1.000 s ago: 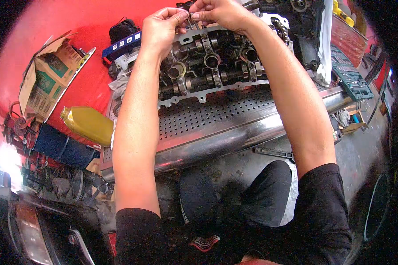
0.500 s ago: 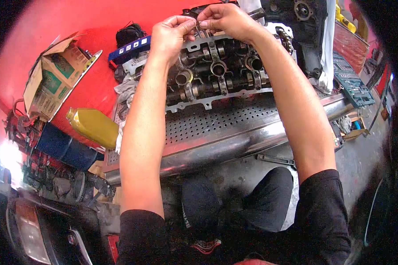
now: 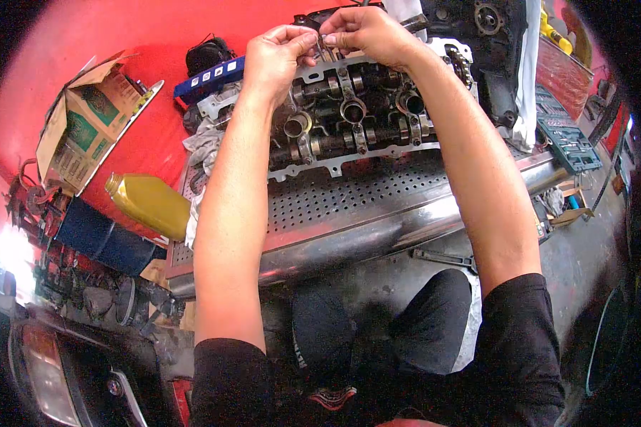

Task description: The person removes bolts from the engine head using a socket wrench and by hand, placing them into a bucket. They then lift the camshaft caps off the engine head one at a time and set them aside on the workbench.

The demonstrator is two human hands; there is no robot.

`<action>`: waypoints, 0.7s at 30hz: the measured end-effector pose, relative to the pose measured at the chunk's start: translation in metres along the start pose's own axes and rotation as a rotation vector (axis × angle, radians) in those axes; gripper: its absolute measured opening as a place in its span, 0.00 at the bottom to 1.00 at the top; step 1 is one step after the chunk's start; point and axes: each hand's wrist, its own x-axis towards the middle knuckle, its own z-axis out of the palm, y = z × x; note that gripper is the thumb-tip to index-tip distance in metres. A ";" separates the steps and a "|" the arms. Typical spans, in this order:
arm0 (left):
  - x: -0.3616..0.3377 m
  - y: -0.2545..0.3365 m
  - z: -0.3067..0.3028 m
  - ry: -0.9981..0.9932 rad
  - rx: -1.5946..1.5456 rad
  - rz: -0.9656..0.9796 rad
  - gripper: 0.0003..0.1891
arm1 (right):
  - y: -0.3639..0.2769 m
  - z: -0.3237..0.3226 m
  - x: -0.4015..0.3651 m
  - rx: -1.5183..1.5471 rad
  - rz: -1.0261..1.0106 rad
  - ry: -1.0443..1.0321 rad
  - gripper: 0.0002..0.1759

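Observation:
Both hands are raised close together above the far edge of an engine cylinder head (image 3: 352, 112). My left hand (image 3: 277, 57) has its thumb and index finger pinched, with the fingertips near a small dark part too tiny to name. From the right, my right hand (image 3: 366, 34) meets it, thumb and fingers also pinched around something I cannot make out. The cylinder head lies on a perforated metal bench (image 3: 320, 206), its camshafts and round bores facing up.
A yellow oil bottle (image 3: 149, 205) leans at the bench's left, by crumpled rags (image 3: 203, 146). A blue box (image 3: 210, 80) lies behind. Cardboard (image 3: 92, 128) stands at far left. Right of the head are a dark engine part (image 3: 487, 64) and a green socket set case (image 3: 569, 139).
Both hands stay in nearly the same place above the cylinder head. The right fingertips have shifted very slightly; the view has barely moved.

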 end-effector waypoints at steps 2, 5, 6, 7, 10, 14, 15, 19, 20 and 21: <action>0.000 0.001 0.000 0.008 0.002 -0.004 0.07 | 0.004 -0.001 0.003 0.044 -0.006 -0.012 0.04; -0.001 0.001 0.001 0.014 0.001 -0.011 0.07 | 0.002 -0.002 0.001 0.084 0.011 -0.028 0.05; -0.001 0.002 0.001 0.016 0.003 -0.011 0.07 | 0.000 -0.001 0.000 0.060 0.013 -0.019 0.05; -0.001 0.002 0.002 0.017 0.006 -0.010 0.07 | -0.003 0.000 -0.002 0.036 0.015 -0.009 0.04; -0.002 0.002 0.004 0.033 -0.007 0.025 0.04 | 0.000 0.000 -0.001 0.051 -0.002 -0.016 0.04; 0.000 0.001 0.003 0.033 -0.008 -0.004 0.05 | -0.005 0.002 -0.004 0.014 0.019 0.017 0.04; 0.000 0.001 0.002 0.029 0.010 -0.008 0.05 | -0.005 0.001 -0.004 0.003 0.009 0.008 0.04; 0.000 0.000 0.001 0.016 0.034 0.007 0.06 | 0.000 0.000 0.000 -0.004 -0.028 -0.017 0.04; 0.000 -0.001 0.001 0.019 0.033 0.008 0.06 | 0.002 -0.001 0.001 0.004 -0.037 -0.020 0.04; -0.001 0.000 0.002 0.022 0.032 0.009 0.06 | 0.002 -0.001 0.001 0.004 -0.029 -0.016 0.04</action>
